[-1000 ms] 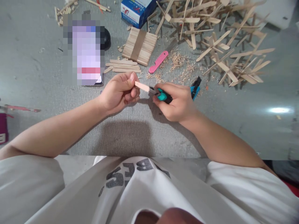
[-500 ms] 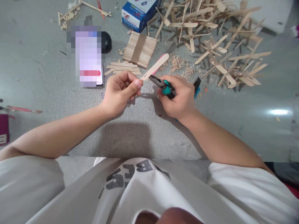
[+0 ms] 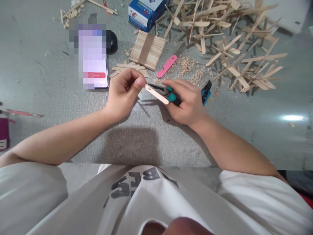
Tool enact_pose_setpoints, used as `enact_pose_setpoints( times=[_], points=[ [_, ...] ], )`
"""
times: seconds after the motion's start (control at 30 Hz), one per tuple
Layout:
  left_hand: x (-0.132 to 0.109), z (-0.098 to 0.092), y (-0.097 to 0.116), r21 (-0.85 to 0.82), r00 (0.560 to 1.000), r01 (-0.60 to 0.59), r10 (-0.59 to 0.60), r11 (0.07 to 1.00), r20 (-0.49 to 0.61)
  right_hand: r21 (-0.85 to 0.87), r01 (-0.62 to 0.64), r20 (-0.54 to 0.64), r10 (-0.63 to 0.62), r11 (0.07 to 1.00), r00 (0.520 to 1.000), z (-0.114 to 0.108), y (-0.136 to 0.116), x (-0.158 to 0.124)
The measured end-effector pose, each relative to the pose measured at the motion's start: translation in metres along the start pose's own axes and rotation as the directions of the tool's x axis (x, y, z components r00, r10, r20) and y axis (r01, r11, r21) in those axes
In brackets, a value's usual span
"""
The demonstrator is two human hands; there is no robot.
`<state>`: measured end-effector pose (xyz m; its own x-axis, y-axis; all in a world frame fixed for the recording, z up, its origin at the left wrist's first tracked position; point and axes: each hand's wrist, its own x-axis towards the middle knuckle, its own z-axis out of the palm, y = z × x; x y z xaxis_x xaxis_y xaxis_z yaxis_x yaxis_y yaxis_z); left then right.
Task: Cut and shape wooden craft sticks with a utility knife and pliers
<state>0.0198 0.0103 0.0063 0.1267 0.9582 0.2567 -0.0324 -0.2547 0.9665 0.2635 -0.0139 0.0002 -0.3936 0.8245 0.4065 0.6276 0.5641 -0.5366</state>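
Note:
Between thumb and fingers, my left hand (image 3: 126, 93) pinches one end of a wooden craft stick (image 3: 157, 94), which slants down to the right and has a small dark slot near the pinched end. My right hand (image 3: 187, 101) is wrapped round the pliers (image 3: 171, 95), which have green and black handles. Their dark jaws lie just behind the stick and point at my left fingertips; whether they touch the wood I cannot tell. Beyond the hands, a pink-handled knife (image 3: 167, 66) rests on the table beside wood shavings (image 3: 187, 67).
A banded bundle of sticks (image 3: 148, 50) and loose sticks (image 3: 129, 67) lie past my left hand. Crossed-stick pieces (image 3: 225, 49) pile up at the back right. A blue box (image 3: 145, 14), a phone (image 3: 94, 65) and a blue cutter (image 3: 206, 93) are also on the table.
The craft stick has swung from pointing up and right to pointing down and right, uncovering the pink knife. The pliers' jaws have come closer to my left fingertips.

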Motion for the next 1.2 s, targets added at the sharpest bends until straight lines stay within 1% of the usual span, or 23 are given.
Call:
enact_pose_setpoints(
  times=[0.1, 0.2, 0.3, 0.4, 0.47, 0.57, 0.7, 0.8, 0.9, 0.97, 1.03, 1.1, 1.13, 1.2],
  points=[
    [0.0, -0.002, -0.001, 0.058, 1.0, -0.022, 0.023, 0.998, -0.012, 0.014, 0.007, 0.065, -0.007, 1.0, 0.998, -0.002, 0.002, 0.001],
    [0.0, -0.005, -0.003, 0.075, 0.998, -0.064, 0.062, 0.995, 0.028, 0.012, 0.023, 0.121, -0.024, 1.0, 0.992, -0.005, 0.003, 0.002],
    [-0.001, -0.007, -0.003, 0.062, 0.994, -0.063, 0.057, 0.996, 0.095, -0.032, 0.05, 0.171, -0.044, 0.998, 0.984, -0.007, 0.001, 0.004],
    [-0.001, -0.009, 0.0, 0.089, 0.98, -0.045, 0.027, 0.995, 0.198, -0.094, 0.084, 0.244, -0.059, 0.992, 0.968, -0.009, -0.002, 0.005],
    [-0.002, -0.008, 0.002, 0.108, 0.972, -0.073, 0.047, 0.991, 0.229, -0.12, 0.081, 0.301, -0.042, 0.989, 0.953, -0.011, -0.003, 0.006],
    [-0.005, -0.007, 0.004, 0.125, 0.971, -0.136, 0.107, 0.983, 0.212, -0.125, 0.059, 0.357, -0.011, 0.99, 0.934, -0.013, -0.005, 0.008],
    [-0.012, -0.003, 0.005, 0.123, 0.965, -0.21, 0.185, 0.97, 0.187, -0.09, 0.055, 0.377, -0.017, 0.994, 0.926, -0.015, -0.008, 0.009],
    [-0.018, 0.001, 0.006, 0.125, 0.965, -0.247, 0.231, 0.961, 0.128, -0.079, 0.046, 0.384, -0.013, 0.996, 0.923, -0.015, -0.01, 0.008],
    [-0.025, 0.004, 0.01, 0.132, 0.967, -0.251, 0.243, 0.959, 0.07, -0.085, 0.041, 0.38, -0.006, 0.996, 0.925, -0.014, -0.011, 0.006],
    [-0.028, 0.005, 0.014, 0.114, 0.975, -0.218, 0.21, 0.969, 0.071, -0.084, 0.044, 0.372, -0.01, 0.995, 0.928, -0.013, -0.012, 0.006],
    [-0.027, 0.005, 0.017, 0.089, 0.985, -0.125, 0.113, 0.988, 0.128, -0.086, 0.043, 0.359, -0.009, 0.995, 0.933, -0.012, -0.013, 0.005],
    [-0.025, 0.003, 0.019, 0.088, 0.982, -0.037, 0.019, 0.995, 0.19, -0.088, 0.036, 0.35, -0.003, 0.995, 0.937, -0.012, -0.013, 0.004],
    [-0.022, 0.001, 0.019, 0.101, 0.979, -0.025, 0.004, 0.995, 0.202, -0.088, 0.031, 0.349, 0.002, 0.996, 0.937, -0.012, -0.014, 0.004],
    [-0.018, -0.001, 0.018, 0.147, 0.98, -0.069, 0.039, 0.987, 0.196, -0.087, 0.017, 0.351, 0.015, 0.996, 0.936, -0.012, -0.014, 0.004]
  ],
)
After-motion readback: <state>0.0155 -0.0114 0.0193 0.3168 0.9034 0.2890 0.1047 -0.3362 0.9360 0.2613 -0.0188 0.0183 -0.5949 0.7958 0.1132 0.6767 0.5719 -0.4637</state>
